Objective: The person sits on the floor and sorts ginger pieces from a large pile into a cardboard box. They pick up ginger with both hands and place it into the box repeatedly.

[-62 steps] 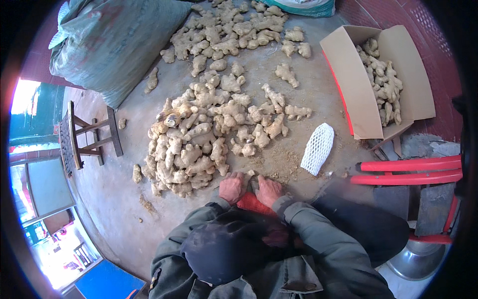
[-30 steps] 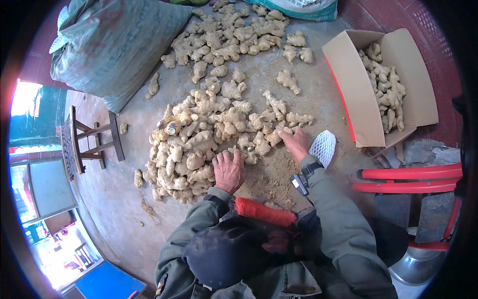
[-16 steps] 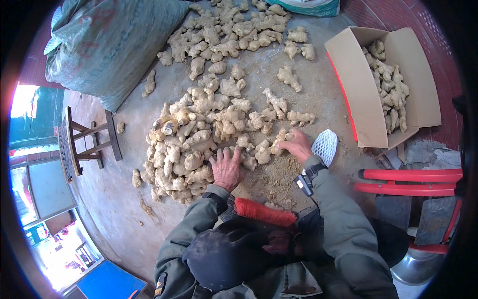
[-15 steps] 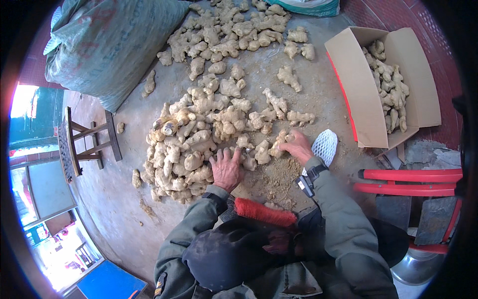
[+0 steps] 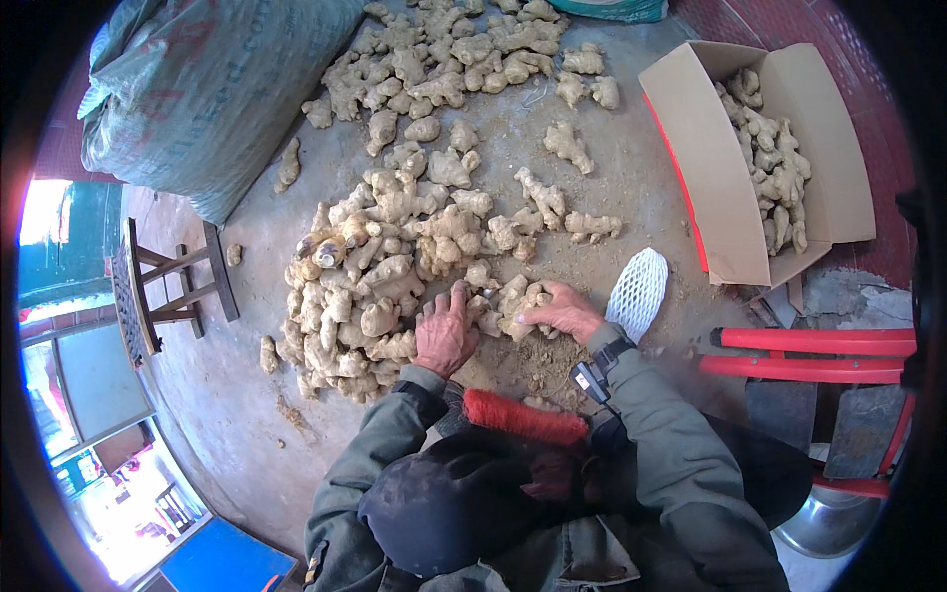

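Within the floor's [image 5: 631, 207] edges, a ginger piece [image 5: 524, 302] is pinched by the right hand [image 5: 572, 314], seemingly for control; the heap [image 5: 360, 286] is touched by the left hand [image 5: 444, 335], its grip released.

Head view | my right hand [image 5: 567, 312] grips a ginger piece [image 5: 525, 305] | my left hand [image 5: 446, 333], fingers spread, touches the ginger pile [image 5: 380, 271] | I see a white foam sleeve [image 5: 639, 288] just beside my right hand, a ginger-filled carton [image 5: 698, 163] farther right.
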A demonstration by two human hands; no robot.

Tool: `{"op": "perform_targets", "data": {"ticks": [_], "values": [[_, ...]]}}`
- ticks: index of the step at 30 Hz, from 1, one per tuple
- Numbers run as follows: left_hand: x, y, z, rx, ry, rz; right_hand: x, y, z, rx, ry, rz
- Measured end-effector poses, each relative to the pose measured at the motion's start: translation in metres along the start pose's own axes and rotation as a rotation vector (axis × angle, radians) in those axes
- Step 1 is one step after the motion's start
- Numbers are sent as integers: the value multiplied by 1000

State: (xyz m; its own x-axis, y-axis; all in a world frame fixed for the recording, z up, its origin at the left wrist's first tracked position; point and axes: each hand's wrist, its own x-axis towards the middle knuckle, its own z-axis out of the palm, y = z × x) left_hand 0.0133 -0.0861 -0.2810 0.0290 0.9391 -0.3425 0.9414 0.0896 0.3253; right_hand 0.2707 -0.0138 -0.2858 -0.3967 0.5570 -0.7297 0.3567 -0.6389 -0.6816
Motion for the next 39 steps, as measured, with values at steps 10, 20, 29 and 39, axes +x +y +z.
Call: {"op": "perform_targets", "data": {"ticks": [10, 20, 29, 39], "values": [[3, -19, 11, -501, 53, -71, -6, 22, 37, 467, -62, 89], [-1, -21, -4, -1250, -173, -184, -15, 36, 56, 673, -85, -84], [-7, 3, -30, -1426, -250, -218, -26, 60, 67, 847, -120, -7], [91, 209, -190, -1002, -267, 298, -117, -40, -78, 1012, 60, -480]]}}
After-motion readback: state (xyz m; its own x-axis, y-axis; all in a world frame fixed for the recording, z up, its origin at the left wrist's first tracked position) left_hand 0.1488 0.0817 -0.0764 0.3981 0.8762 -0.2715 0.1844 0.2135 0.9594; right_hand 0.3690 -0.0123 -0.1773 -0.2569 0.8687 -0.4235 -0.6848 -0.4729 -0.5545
